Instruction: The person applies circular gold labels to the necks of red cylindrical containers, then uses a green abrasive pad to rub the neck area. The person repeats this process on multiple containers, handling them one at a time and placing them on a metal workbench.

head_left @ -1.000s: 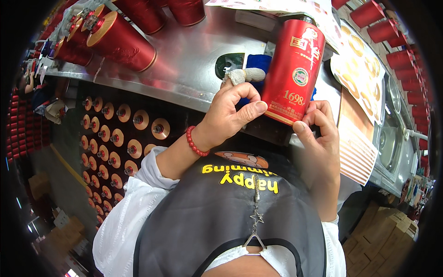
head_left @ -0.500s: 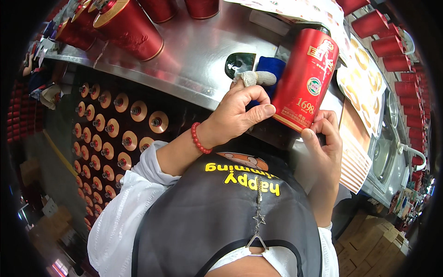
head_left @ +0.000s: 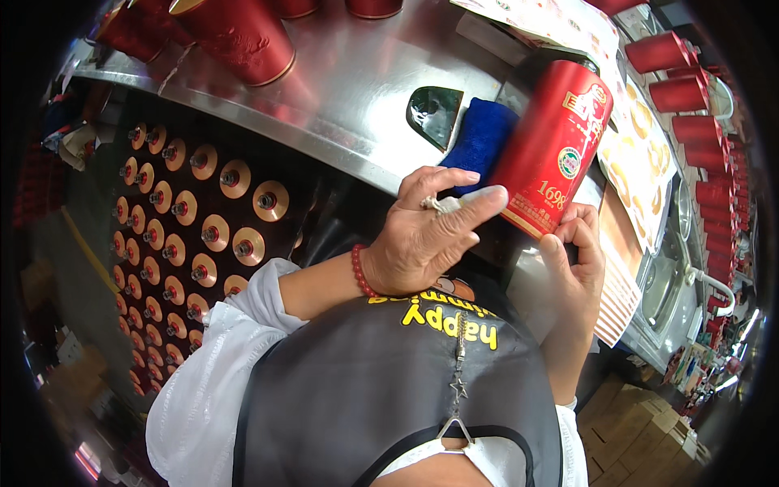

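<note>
A red bottle with pale lettering and a round green-and-white emblem lies slanted at the bench edge, its dark neck pointing away. My right hand pinches the bottle's near end, thumb in front. My left hand is beside the bottle's lower left edge, fingers stretched apart; whether a fingertip touches the bottle I cannot tell. A whitish cloth finger cover shows among the left fingers. Left of the bottle lie a blue cloth pad and a shiny dark green piece.
Red bottles stand on the metal bench at far left. Below it are rows of gold-topped red bottles. At right are a sheet of gold decals, a striped sheet, a sink and more red bottles.
My left hand has drawn back from the blue pad and turned, its fingers now spread by the bottle. My right hand keeps its hold. The whole view has shifted slightly.
</note>
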Action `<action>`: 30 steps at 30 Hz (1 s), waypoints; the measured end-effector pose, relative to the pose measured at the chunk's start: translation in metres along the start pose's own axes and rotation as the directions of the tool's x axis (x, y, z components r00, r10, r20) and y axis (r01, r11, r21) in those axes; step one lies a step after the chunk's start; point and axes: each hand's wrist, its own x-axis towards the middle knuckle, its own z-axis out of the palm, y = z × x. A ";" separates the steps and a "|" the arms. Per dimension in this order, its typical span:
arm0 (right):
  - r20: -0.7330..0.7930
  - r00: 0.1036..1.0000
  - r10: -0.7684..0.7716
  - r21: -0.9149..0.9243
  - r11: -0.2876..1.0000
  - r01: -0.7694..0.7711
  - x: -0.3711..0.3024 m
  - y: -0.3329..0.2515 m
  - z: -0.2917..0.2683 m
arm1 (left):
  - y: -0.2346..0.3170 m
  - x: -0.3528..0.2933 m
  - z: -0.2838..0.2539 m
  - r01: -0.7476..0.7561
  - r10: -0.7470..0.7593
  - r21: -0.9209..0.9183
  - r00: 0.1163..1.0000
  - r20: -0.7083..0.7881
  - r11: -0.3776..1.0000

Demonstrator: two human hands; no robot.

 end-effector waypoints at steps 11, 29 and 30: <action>0.023 0.994 -0.106 0.019 0.994 0.106 0.000 -0.007 0.003 | -0.010 -0.004 -0.005 -0.080 0.084 0.194 0.996 -0.013 0.978; 0.185 0.982 -0.047 0.172 0.985 0.014 0.002 0.006 -0.019 | 0.011 0.073 0.012 -0.578 0.489 0.224 0.799 0.351 0.785; 0.193 0.980 -0.054 0.166 0.986 0.022 0.002 0.007 -0.020 | 0.008 0.070 0.013 -0.409 0.366 0.122 0.890 0.273 0.904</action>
